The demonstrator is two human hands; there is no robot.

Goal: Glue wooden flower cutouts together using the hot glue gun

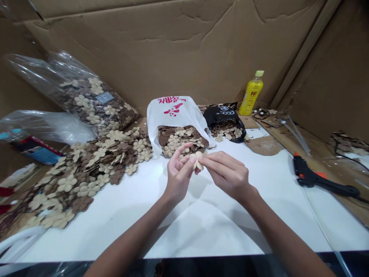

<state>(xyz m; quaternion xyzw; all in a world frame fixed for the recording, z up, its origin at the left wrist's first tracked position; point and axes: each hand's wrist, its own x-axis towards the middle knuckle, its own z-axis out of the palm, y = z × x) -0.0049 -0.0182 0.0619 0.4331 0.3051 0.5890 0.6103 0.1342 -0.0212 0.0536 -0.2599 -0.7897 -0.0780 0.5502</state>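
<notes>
My left hand [178, 173] and my right hand [227, 171] meet above the white table top [201, 223]. Both pinch one small beige flower-shaped cutout [198, 160] between thumb and fingers. The flower is held up just in front of a white plastic bag [175, 111] with red print, which lies open and full of beige and brown flower cutouts. A wide heap of the same flower cutouts [86, 169] spreads over the left part of the table.
A black bag [223, 115] of cutouts and a yellow drink bottle [251, 93] stand at the back. A black and orange glue gun [314, 177] lies at the right. Clear bags of flowers [83, 96] lean at the left. Cardboard walls [184, 46] surround the table.
</notes>
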